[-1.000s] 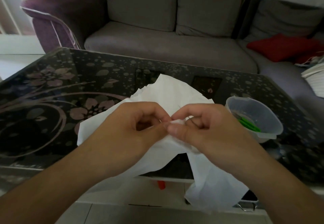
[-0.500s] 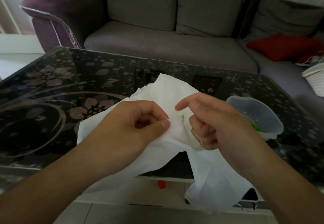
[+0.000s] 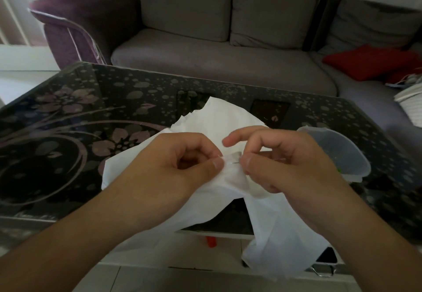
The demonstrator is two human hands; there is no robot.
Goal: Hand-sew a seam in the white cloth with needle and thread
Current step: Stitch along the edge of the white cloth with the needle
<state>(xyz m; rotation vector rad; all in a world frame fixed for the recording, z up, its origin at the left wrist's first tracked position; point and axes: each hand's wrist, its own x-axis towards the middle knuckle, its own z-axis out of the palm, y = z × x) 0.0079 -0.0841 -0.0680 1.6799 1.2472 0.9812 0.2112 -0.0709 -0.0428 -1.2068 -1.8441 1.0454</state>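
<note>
Your cloth (image 3: 230, 120) is thin, light and limp: it lies partly on the glass table (image 3: 68, 120) and droops over the near edge toward the floor, so it will sag and slide unless you keep it pinched close to the seam. Take hold of it right beside the stitch line, one hand either side, keeping the fold taut between them.

Your left hand (image 3: 182, 163) has thumb and curled fingers pinching the folded edge at the centre. Your right hand (image 3: 290, 166) sits just right of it, thumb and a finger pinched on the needle (image 3: 235, 162), index finger lifted off.

The needle shows only as a thin sliver between the two thumbs, at the fold; it is slick and small, so grip it firmly. The thread is too fine to make out.
</note>
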